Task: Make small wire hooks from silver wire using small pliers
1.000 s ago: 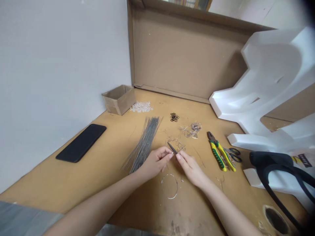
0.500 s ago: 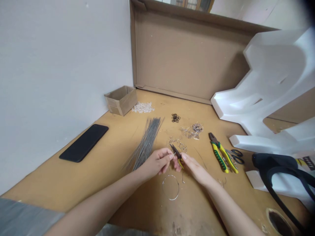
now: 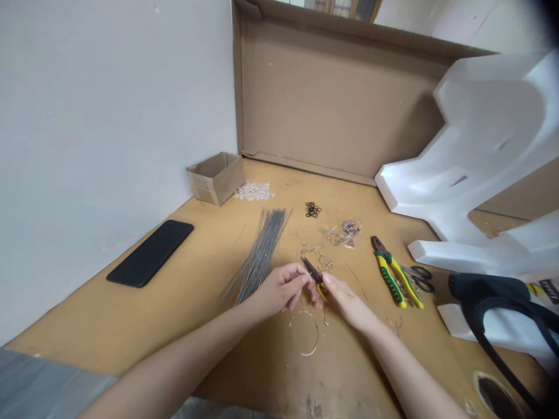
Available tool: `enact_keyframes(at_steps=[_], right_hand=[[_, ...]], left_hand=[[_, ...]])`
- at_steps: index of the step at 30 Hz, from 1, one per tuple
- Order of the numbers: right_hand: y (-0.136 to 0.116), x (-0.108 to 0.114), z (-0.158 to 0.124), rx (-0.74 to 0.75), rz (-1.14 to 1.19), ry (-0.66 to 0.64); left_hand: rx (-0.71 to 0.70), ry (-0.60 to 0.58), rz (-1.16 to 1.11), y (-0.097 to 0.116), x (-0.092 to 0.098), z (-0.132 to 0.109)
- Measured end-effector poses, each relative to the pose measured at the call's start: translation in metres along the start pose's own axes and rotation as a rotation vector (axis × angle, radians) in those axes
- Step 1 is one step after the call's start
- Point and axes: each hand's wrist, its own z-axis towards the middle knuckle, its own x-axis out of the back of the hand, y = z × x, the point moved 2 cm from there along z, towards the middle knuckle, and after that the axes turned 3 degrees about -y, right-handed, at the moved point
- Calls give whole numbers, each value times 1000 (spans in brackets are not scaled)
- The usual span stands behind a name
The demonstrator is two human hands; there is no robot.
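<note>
My right hand (image 3: 338, 294) is closed around the yellow handles of small needle-nose pliers (image 3: 312, 270), whose dark jaws point up and to the left. Between thumb and fingers, my left hand (image 3: 283, 286) pinches a thin piece of wire (image 3: 310, 275) beside those jaws. Whether the jaws grip the wire is too small to tell. Just below the hands, a round silvery wire ring (image 3: 317, 337) lies on the table. A bundle of straight grey wires (image 3: 259, 253) rests left of my left hand, and bent wire pieces (image 3: 323, 261) lie beyond the pliers.
Larger yellow-green pliers (image 3: 395, 273) and scissors (image 3: 421, 277) lie at the right, near white foam (image 3: 406, 183). Farther back are tangled wire (image 3: 347, 231), black rings (image 3: 312, 209), clear beads (image 3: 255, 190) and a small cardboard box (image 3: 217, 181). A black phone (image 3: 151, 253) lies left.
Both hands stay in nearly the same place, with the pliers and wire still held. The pliers' angle and my fingers shift only slightly.
</note>
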Motion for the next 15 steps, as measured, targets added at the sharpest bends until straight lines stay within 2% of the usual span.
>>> enact_keyframes(at_steps=[7, 11, 15], right_hand=[[4, -2, -1, -37, -104, 38], [1, -1, -2, -24, -308, 70], [-2, -5, -1, -7, -504, 159]], left_hand=[[10, 7, 5, 5, -1, -2], [-12, 5, 14, 7, -1, -3], [-37, 25, 15, 5, -1, -2]])
